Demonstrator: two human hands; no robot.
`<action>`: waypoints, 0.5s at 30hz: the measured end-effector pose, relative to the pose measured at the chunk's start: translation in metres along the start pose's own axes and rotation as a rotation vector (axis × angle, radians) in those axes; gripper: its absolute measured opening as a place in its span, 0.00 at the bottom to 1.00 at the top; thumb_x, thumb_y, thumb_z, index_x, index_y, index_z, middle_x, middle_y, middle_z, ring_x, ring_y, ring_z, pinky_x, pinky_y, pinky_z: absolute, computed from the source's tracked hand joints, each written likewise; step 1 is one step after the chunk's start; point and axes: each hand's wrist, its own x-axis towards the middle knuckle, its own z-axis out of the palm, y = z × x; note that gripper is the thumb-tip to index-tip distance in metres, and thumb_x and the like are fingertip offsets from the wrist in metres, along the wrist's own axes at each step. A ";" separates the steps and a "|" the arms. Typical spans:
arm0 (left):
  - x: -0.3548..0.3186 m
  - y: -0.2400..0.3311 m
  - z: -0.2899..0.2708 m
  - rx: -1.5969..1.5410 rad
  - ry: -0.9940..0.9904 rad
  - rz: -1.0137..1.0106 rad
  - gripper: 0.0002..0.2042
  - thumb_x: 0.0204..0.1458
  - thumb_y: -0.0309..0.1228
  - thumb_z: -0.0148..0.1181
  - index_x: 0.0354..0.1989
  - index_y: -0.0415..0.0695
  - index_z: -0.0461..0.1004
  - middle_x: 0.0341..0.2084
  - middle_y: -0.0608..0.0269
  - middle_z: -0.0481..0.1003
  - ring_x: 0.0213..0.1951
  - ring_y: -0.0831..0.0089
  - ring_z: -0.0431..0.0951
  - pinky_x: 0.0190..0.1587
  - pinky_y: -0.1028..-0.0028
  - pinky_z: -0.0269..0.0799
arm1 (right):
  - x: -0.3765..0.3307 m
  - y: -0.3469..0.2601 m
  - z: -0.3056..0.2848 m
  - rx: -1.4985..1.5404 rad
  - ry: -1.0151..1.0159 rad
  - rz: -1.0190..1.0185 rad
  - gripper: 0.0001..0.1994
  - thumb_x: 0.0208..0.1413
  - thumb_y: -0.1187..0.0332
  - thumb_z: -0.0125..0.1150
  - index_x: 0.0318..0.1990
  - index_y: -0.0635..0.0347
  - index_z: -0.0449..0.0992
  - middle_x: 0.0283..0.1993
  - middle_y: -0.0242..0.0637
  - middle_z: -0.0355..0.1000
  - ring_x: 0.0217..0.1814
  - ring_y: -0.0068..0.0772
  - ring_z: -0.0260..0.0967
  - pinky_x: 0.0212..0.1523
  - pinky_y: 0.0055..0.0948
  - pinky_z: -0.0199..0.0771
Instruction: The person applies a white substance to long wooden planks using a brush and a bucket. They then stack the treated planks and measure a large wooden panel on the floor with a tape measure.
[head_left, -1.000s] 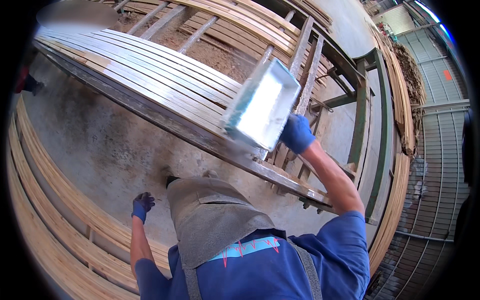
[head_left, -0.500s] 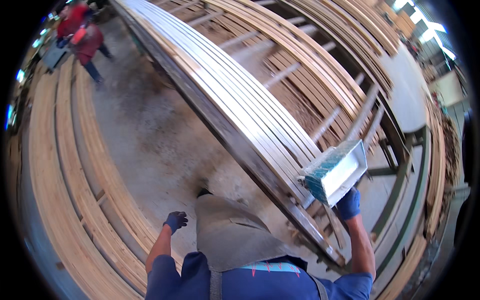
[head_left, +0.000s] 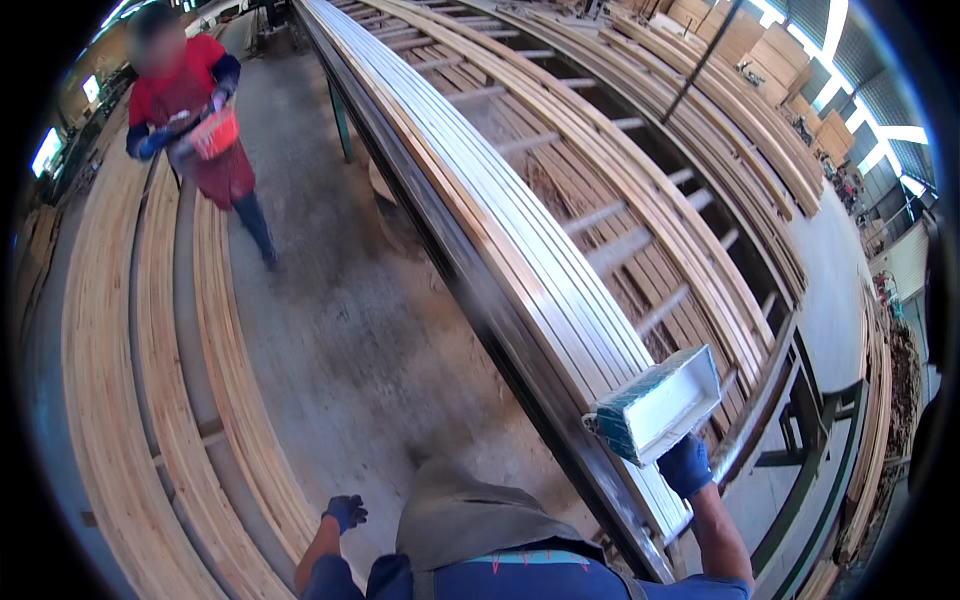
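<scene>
Hands: both in blue gloves. Right hand (head_left: 686, 464) grips the lower edge of a rectangular tray (head_left: 657, 404), white inside with teal sides, held tilted just above the near end of the white-painted boards (head_left: 520, 230). Left hand (head_left: 346, 511) hangs free at the person's side over the concrete floor (head_left: 350, 330), fingers loosely curled, holding nothing. Boards lie side by side on a long metal rack (head_left: 450, 270). Bare wooden planks (head_left: 130, 400) stacked at left. Another person (head_left: 190, 100) in red stands farther off, carrying an orange container (head_left: 214, 132).
</scene>
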 end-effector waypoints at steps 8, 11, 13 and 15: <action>0.022 0.289 -0.082 -0.066 0.002 0.527 0.15 0.61 0.39 0.55 0.43 0.38 0.75 0.29 0.56 0.80 0.27 0.71 0.79 0.30 0.72 0.73 | 0.267 -0.134 0.021 0.007 -0.028 0.020 0.09 0.57 0.65 0.58 0.37 0.60 0.78 0.31 0.56 0.76 0.35 0.61 0.75 0.36 0.54 0.75; 0.032 0.427 -0.087 0.002 -0.042 0.774 0.16 0.61 0.41 0.56 0.43 0.38 0.76 0.33 0.59 0.80 0.29 0.72 0.79 0.29 0.71 0.74 | 0.385 -0.183 0.046 0.049 0.030 -0.005 0.12 0.57 0.61 0.60 0.39 0.61 0.77 0.33 0.57 0.76 0.36 0.65 0.75 0.38 0.55 0.75; 0.021 0.502 -0.089 -0.102 -0.110 0.843 0.14 0.62 0.38 0.56 0.42 0.37 0.76 0.33 0.59 0.80 0.30 0.72 0.79 0.33 0.71 0.76 | 0.469 -0.215 0.060 0.015 -0.011 0.016 0.13 0.57 0.60 0.59 0.40 0.61 0.76 0.34 0.58 0.76 0.37 0.64 0.75 0.39 0.56 0.75; 0.022 0.560 -0.104 -0.132 -0.149 0.911 0.12 0.62 0.36 0.56 0.42 0.38 0.75 0.30 0.60 0.79 0.30 0.72 0.78 0.35 0.71 0.75 | 0.560 -0.248 0.074 0.032 0.016 -0.114 0.12 0.59 0.62 0.56 0.44 0.60 0.74 0.33 0.57 0.76 0.38 0.63 0.75 0.39 0.55 0.74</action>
